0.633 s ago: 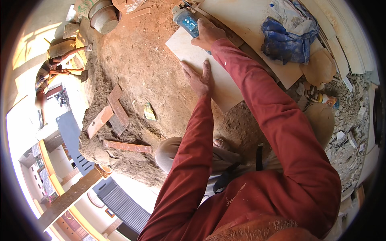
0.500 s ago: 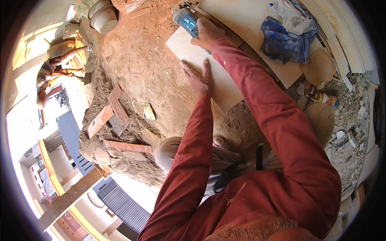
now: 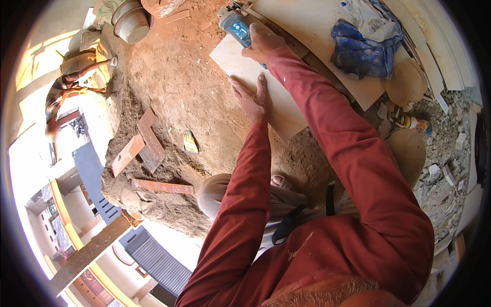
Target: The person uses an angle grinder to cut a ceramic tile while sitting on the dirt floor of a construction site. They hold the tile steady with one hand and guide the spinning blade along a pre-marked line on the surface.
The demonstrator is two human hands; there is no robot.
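A pale rectangular tile lies on the reddish earth in front of me. My left hand rests flat on its left side, thumb and fingers apart, pressing on the surface. At the tile's far end, my right hand is wrapped round the body of a blue and grey angle grinder. The grinder's head points to the far left, over the tile's far edge. My right hand and arm hide part of the tile and whatever the tool's underside touches.
Larger tile slabs lie to the right, with a blue and white cloth on them. Rubble covers the right side. Brown tile strips lie left, stacked pans far left. Another person is at the left edge.
My hands, the grinder and the tile keep almost the same place, with only a slight leftward shift of the grinder. The other person's arms have moved.
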